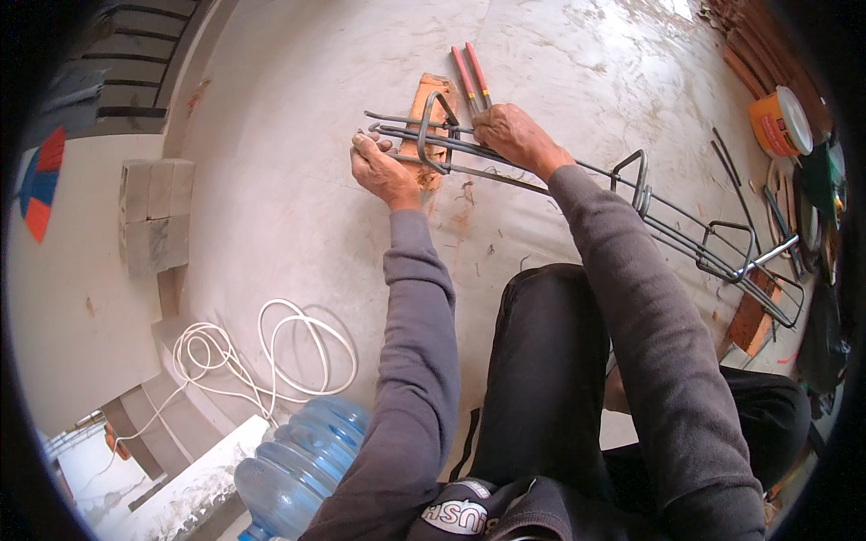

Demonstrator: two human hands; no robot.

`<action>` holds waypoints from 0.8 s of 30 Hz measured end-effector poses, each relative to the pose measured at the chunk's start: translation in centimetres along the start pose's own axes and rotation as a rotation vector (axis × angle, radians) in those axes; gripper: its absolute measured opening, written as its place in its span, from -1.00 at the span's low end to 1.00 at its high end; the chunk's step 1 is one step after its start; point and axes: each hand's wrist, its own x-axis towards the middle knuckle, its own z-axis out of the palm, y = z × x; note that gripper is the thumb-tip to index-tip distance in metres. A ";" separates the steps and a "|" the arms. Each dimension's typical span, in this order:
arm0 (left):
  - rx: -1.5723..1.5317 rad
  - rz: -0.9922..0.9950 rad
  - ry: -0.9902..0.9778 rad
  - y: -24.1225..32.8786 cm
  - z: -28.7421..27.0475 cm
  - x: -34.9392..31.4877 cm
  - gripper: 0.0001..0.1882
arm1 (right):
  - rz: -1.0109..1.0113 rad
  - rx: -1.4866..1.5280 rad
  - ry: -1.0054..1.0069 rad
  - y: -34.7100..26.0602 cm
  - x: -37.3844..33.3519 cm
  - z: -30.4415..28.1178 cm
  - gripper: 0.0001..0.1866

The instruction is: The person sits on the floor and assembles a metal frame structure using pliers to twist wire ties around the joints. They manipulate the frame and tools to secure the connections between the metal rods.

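Several bars (433, 139) crossed the wood block (437, 84), seemingly for support, left hand (386, 171) gripping ends beside it, right hand (514, 135) curled, its hold unclear.

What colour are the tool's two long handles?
The handles are red with a little yellow, best in the head view.

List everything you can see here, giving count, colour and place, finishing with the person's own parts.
Steel frame: one, dark grey, centre to right
Pliers: one pair, red-handled, beside right hand
Supporting blocks: two, orange-brown, under frame's ends
Bucket: one, orange, upper right
Bottle: one, blue, lower left
Cable: white, coiled, left floor
Stacked blocks: several, grey, left
Right-edge clutter: uncountable, mixed colours
Trousers: one pair, black, bottom
Sleeves: two, grey, lower centre
Left hand: one, frame's left end
Right hand: one, on frame
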 end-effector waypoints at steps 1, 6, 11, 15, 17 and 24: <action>0.037 0.015 0.002 0.1 0.3 -0.3 -0.55 | 0.001 -0.024 0.002 -0.1 0.0 0.0 -0.83; 0.376 0.169 0.089 0.0 0.7 -0.6 -0.65 | 0.274 0.115 -0.044 -1.2 0.0 -0.8 -0.81; 0.211 0.088 0.071 -0.8 1.2 0.1 -0.70 | 0.413 0.089 -0.005 -2.4 0.4 -1.7 -0.80; 0.139 0.091 -0.049 -1.7 0.2 1.2 -0.68 | 0.479 0.040 -0.093 -3.3 1.0 -2.3 -0.80; 0.102 0.070 -0.081 -1.3 0.7 1.0 -0.68 | 0.467 0.018 -0.046 -3.2 0.5 -2.2 -0.81; 0.151 0.154 -0.076 -3.0 0.6 1.9 -0.70 | 0.275 -0.127 -0.007 -5.1 0.5 -7.8 -0.85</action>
